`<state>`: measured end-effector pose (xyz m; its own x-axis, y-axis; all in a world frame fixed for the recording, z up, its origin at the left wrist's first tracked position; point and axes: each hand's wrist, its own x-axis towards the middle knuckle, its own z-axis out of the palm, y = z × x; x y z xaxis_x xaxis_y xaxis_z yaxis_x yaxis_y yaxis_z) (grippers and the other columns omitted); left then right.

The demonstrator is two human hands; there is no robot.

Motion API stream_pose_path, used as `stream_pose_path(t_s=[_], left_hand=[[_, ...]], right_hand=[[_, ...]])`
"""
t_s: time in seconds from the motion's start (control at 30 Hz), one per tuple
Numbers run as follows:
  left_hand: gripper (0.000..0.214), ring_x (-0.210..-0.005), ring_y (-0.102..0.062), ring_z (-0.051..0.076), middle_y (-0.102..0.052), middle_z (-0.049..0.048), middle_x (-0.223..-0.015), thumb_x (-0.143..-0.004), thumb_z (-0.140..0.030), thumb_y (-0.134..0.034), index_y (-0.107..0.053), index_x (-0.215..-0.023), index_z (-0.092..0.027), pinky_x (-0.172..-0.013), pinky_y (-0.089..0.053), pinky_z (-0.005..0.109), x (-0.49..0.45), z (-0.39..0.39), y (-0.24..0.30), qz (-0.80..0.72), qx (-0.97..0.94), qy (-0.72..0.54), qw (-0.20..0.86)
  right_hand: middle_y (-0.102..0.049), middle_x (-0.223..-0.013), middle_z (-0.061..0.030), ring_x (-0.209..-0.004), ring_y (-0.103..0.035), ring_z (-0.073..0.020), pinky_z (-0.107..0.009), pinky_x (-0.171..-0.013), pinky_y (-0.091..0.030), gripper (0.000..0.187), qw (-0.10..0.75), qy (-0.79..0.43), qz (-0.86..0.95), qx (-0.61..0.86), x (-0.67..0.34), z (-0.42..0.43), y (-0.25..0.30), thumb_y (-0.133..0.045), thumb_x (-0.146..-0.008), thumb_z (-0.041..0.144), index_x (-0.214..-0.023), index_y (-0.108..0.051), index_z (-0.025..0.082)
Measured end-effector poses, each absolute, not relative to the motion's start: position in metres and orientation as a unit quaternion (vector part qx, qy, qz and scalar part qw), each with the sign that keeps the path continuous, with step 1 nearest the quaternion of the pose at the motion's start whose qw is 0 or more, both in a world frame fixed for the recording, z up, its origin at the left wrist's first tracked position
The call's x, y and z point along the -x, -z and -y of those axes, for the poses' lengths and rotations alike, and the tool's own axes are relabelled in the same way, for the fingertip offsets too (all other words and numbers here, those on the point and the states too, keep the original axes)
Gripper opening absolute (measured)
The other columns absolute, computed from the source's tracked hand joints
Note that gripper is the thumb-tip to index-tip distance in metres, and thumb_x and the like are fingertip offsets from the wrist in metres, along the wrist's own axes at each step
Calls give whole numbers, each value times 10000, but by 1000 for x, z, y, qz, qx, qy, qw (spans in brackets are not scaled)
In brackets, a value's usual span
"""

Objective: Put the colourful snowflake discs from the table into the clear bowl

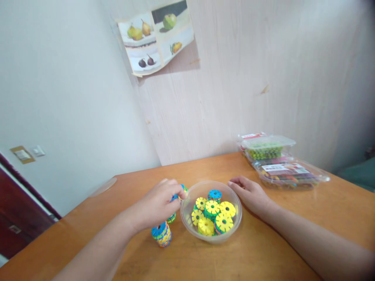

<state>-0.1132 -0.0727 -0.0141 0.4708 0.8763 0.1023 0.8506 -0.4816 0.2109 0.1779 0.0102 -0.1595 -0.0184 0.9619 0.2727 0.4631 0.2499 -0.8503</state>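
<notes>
A clear plastic bowl (187, 218) stands on the wooden table (293, 234) and holds several yellow, green and blue notched plastic discs (212, 216). My left hand (159, 203) is just left of the bowl, its fingers closed round a small stack of coloured discs (179, 193) near the rim. A second stack of joined discs (162, 234) lies on the table under my left wrist. My right hand (249, 193) rests on the table against the bowl's right side, fingers curled loosely with nothing in them.
Two clear lidded packs stand at the back right: one with green beads (268, 148), one with mixed coloured pieces (290, 175). A clear lid (102, 187) lies at the table's back left edge. A fruit poster (158, 37) hangs on the wall.
</notes>
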Motion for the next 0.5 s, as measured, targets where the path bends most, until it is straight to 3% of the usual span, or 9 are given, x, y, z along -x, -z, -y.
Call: stream_pose_path(t_s=[0.1,0.23,0.5], left_hand=[[182,-844,-576,182,-640,26,-893,-808,-247,-492,-656,-878,-208,-763,-452,290,135,86,9,-555,-813,-107,137],[215,-945,-587,191,-658,17,-995,-797,-303,-579,-667,-977,-225,-855,-447,288,157,104,10,-560,-802,-78,194],[335,-935,-585,210,-628,29,-1016,-715,-337,-674,-668,-1033,-231,-835,-454,299,162,113,16,-572,-796,-18,197]], right_hand=[[-750,-935,-60,-869,-690,-231,-314,-745,-517,399,446,-293,650,541,-178,-11,161,-537,-839,559,-970,-681,211],[-750,-936,-62,-859,-686,-234,-315,-725,-520,401,447,-295,648,542,-177,-9,160,-544,-831,557,-972,-683,209],[-751,-914,-69,-845,-692,-246,-328,-722,-528,393,444,-294,651,541,-178,-6,158,-539,-833,556,-955,-684,211]])
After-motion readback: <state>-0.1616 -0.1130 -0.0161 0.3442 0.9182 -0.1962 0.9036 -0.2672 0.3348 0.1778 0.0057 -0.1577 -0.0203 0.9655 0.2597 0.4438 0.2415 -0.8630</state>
